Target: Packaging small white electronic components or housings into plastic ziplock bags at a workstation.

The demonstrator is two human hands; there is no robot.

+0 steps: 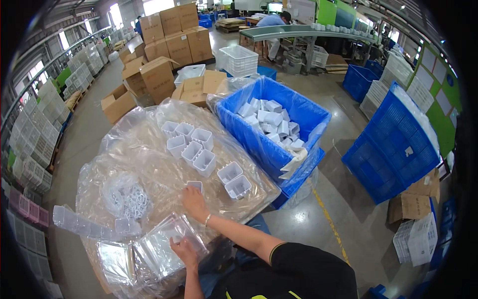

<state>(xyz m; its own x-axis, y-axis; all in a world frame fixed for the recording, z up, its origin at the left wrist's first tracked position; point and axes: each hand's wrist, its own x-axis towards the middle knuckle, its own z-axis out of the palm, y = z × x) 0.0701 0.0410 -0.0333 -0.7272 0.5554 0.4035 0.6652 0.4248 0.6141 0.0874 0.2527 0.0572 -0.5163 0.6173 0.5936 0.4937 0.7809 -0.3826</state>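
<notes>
My right hand (195, 203) is closed on a small white plastic box (195, 185) at the middle of the plastic-covered work surface (144, 154). My left hand (185, 253) is over a stack of clear plastic bags (162, 249) near the front edge, its fingers apart and holding nothing I can see. Beyond the right hand stands a group of open white boxes (191, 152). A pair of white boxes (238, 187) sits to its right. Small white hooks (133, 202) lie in a clear bag at the left. Below them runs a row of nested clear boxes (84, 226).
A blue bin (239, 132) lined with plastic and heaped with white boxes (271, 119) adjoins the surface at the right. Cardboard cartons (172, 42) are stacked beyond. Blue crates (393, 144) stand farther right. Another person (274, 22) works by a conveyor (298, 31).
</notes>
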